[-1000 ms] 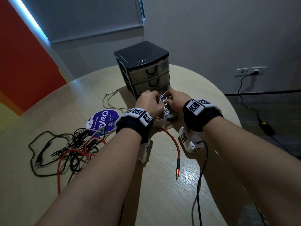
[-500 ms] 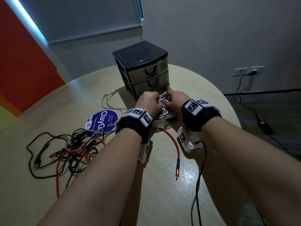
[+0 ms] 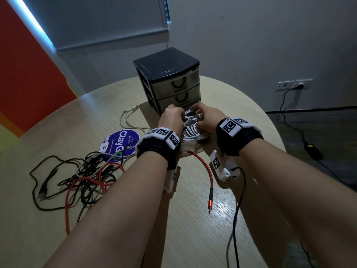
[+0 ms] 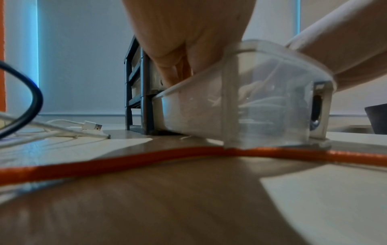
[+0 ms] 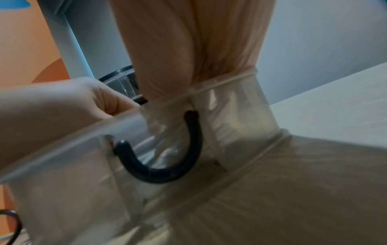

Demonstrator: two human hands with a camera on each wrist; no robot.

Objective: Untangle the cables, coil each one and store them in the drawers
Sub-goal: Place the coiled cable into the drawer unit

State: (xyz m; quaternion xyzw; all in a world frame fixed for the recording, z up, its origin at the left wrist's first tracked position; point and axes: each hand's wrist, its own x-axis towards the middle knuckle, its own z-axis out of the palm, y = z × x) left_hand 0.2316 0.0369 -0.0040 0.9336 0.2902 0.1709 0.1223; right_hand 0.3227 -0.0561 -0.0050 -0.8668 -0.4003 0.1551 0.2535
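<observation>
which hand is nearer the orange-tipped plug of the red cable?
Left, narrowly. The left hand is up-left of the plug at the open drawer; the right hand is farther, both clear of it.
</observation>
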